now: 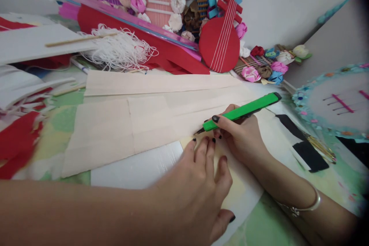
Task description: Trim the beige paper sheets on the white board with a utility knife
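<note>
In the head view my right hand (245,134) is closed round a green utility knife (242,111), whose dark tip points down-left onto pale paper near my left fingertips. My left hand (201,177) lies spread with its fingers apart, pressing on a cream piece beside the blade. Long beige creased paper strips (115,127) stretch across the work area to the left of the knife. Under them and under my left hand is a white sheet (129,169). What lies directly beneath my left palm is hidden.
Behind are a tangle of white string (121,48), a red lute-shaped piece (219,44) and several paper flowers. Red scraps (17,142) lie at the left. Black pieces (309,155) and a flower-edged round panel (331,103) are at the right.
</note>
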A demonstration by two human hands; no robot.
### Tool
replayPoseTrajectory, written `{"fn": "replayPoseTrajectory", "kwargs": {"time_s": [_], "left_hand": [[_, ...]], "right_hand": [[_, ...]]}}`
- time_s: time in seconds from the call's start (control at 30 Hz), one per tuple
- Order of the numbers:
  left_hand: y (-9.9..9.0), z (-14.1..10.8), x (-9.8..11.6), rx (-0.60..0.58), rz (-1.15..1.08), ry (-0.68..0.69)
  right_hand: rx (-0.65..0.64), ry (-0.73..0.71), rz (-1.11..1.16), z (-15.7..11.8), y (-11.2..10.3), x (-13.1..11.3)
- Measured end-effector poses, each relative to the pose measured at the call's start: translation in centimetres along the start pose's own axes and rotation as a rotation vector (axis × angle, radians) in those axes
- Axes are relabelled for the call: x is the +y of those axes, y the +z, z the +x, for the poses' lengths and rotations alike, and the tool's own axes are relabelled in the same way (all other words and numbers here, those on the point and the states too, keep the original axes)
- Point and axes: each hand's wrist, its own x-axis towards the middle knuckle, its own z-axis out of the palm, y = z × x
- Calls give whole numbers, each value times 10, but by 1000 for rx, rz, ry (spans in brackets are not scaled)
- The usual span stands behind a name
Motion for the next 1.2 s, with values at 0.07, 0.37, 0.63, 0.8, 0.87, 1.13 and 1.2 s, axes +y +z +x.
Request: {"fn": "replayPoseTrajectory", "kwargs": {"time_s": [0.07,0.37,0.63,0.8,0.87,1.13,1.2], "left_hand": [[0,0,1,4,5,0],[-1,0,0,-18,-2,1],[4,0,1,52,12,-6],[0,0,0,3,0,4],[0,0,-1,-7,-6,2],[-1,1,1,-26,-14,8],[0,2,1,-28,-17,10]], "right_hand": [[-3,0,11,0,1,0],[13,0,9,1,-1,1],[25,-19,13,2,-1,1],[39,-49,-20,4,-3,2],[30,-47,-27,4,-3,2],[36,-39,13,3,-1,1],[33,-40,24,3,-1,1]]}}
